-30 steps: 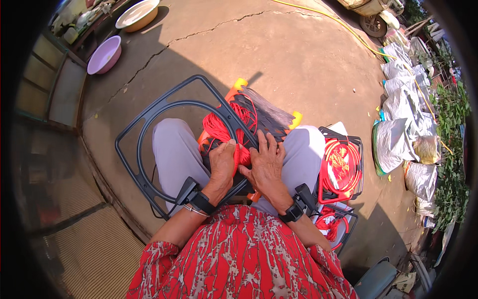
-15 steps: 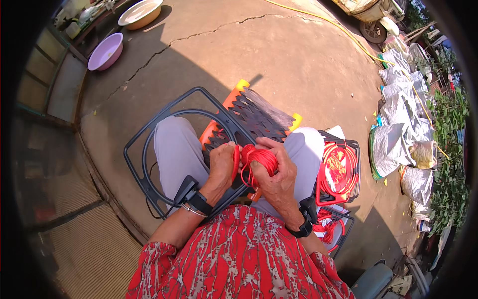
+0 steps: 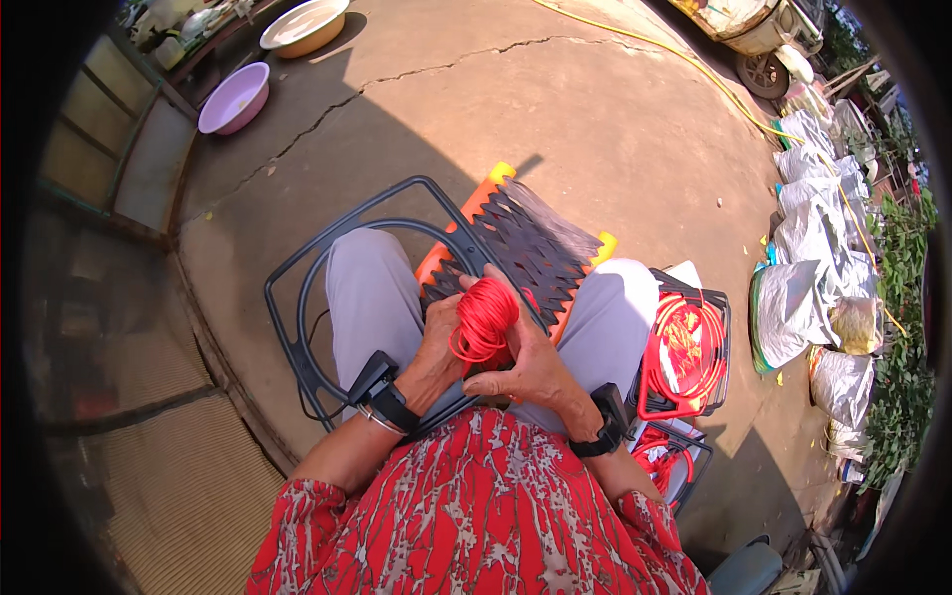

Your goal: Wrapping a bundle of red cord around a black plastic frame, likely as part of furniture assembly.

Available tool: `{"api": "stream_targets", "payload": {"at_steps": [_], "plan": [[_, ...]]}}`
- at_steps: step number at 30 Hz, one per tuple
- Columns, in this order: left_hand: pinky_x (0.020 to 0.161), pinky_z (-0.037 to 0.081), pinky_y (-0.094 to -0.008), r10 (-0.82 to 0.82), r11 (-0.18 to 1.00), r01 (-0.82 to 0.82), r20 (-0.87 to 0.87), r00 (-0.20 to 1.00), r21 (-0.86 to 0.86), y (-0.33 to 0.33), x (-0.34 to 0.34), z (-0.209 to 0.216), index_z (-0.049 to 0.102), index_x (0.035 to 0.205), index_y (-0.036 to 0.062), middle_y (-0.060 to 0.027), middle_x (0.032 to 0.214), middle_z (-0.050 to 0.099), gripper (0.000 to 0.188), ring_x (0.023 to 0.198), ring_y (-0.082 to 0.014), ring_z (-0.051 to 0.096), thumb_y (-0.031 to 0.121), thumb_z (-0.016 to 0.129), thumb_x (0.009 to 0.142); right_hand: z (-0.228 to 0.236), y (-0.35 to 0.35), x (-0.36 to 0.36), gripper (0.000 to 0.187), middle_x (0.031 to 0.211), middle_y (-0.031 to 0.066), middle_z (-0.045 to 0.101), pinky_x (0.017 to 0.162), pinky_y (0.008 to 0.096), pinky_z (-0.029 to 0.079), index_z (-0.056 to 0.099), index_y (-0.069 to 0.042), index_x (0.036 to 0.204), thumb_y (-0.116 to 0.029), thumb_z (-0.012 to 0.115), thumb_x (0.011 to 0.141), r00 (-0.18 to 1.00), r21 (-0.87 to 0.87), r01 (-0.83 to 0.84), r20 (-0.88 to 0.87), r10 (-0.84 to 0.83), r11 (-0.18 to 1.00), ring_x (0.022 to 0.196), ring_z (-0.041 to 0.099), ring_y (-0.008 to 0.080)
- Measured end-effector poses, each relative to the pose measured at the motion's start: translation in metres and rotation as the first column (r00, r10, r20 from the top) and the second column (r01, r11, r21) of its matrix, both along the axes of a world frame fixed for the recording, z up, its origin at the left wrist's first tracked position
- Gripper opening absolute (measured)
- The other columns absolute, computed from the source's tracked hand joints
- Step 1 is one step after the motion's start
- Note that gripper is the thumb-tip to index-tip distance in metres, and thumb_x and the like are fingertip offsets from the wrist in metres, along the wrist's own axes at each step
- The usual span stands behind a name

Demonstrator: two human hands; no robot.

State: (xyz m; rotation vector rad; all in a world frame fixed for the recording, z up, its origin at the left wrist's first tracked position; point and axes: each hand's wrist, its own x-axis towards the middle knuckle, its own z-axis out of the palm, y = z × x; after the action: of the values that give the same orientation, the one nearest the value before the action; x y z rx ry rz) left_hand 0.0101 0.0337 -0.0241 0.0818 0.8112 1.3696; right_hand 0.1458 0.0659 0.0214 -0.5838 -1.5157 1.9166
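A bundle of thin red cord (image 3: 484, 319) sits between my two hands above my lap. My right hand (image 3: 526, 357) is around its right side, fingers partly behind it and the thumb held away from it. My left hand (image 3: 438, 342) is closed at the bundle's left side, at the ring; its fingertips are mostly hidden. The dark grey plastic frame (image 3: 275, 288), with a round ring (image 3: 319, 273) inside it, lies tilted over my thighs. The bundle covers the part of the ring between my hands.
An orange folding stool (image 3: 526, 233) with dark webbing stands before my knees. By my right leg is a stack of frames with red cord (image 3: 684, 347). White sacks (image 3: 793, 297) line the right side. A purple basin (image 3: 235, 97) and a cream basin (image 3: 302, 28) are far left.
The cord bundle has moved left, toward my left hand, and now covers the red part of the ring. My right hand has turned and its thumb has come away from the bundle.
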Motion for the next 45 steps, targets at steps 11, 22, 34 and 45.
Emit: {"api": "stream_targets", "payload": {"at_steps": [11, 22, 34, 45], "plan": [[0.071, 0.05, -0.0294, -0.03, 0.98, -0.038, -0.336, 0.941, -0.195, 0.011, 0.002, -0.01, 0.062, 0.09, 0.0001, -0.005, 0.08, 0.063, 0.023, 0.073, -0.0136, 0.06, 0.018, 0.05, 0.097, 0.043, 0.039, 0.023, 0.026, 0.068, 0.0035, 0.055, 0.075, 0.0352, 0.051, 0.054, -0.003, 0.092, -0.029, 0.054, 0.096, 0.908, -0.361, 0.242, -0.242, -0.341, 0.901, 0.066, 0.057, 0.015], [0.049, 0.042, -0.0294, -0.253, 0.963, 0.253, 0.01, 0.967, -0.098, 0.004, -0.021, 0.012, 0.056, 0.094, 0.0013, -0.0084, 0.073, 0.058, 0.032, 0.055, -0.0185, 0.052, 0.031, 0.047, 0.099, 0.092, 0.048, 0.385, 0.028, 0.058, -0.0037, 0.031, 0.043, 0.0238, 0.027, 0.047, -0.008, 0.079, -0.027, 0.055, 0.097, 0.455, -0.308, 0.79, -0.284, -0.844, 0.53, 0.048, 0.027, 0.0068], [0.04, 0.036, -0.0282, -0.263, 0.964, 0.263, 0.005, 0.965, -0.041, 0.0, -0.015, 0.013, 0.053, 0.101, 0.0003, -0.0097, 0.068, 0.054, 0.032, 0.045, -0.017, 0.046, 0.03, 0.04, 0.102, 0.047, 0.02, 0.146, 0.016, 0.086, 0.0109, 0.064, 0.058, 0.0244, 0.046, 0.06, 0.003, 0.093, -0.01, 0.061, 0.084, 0.849, -0.158, 0.516, 0.222, -0.479, 0.842, 0.063, 0.057, 0.0109], [0.038, 0.036, -0.0257, -0.412, 0.911, 0.408, -0.157, 0.897, -0.061, -0.011, -0.009, 0.034, 0.054, 0.1, -0.0023, -0.0104, 0.063, 0.055, 0.03, 0.042, -0.0146, 0.047, 0.026, 0.044, 0.1, 0.037, 0.008, 0.083, 0.009, 0.065, 0.001, 0.057, 0.053, 0.0247, 0.042, 0.059, -0.001, 0.084, -0.007, 0.065, 0.081, 0.863, -0.138, 0.445, 0.33, -0.383, 0.885, 0.055, 0.053, 0.0085]]}}
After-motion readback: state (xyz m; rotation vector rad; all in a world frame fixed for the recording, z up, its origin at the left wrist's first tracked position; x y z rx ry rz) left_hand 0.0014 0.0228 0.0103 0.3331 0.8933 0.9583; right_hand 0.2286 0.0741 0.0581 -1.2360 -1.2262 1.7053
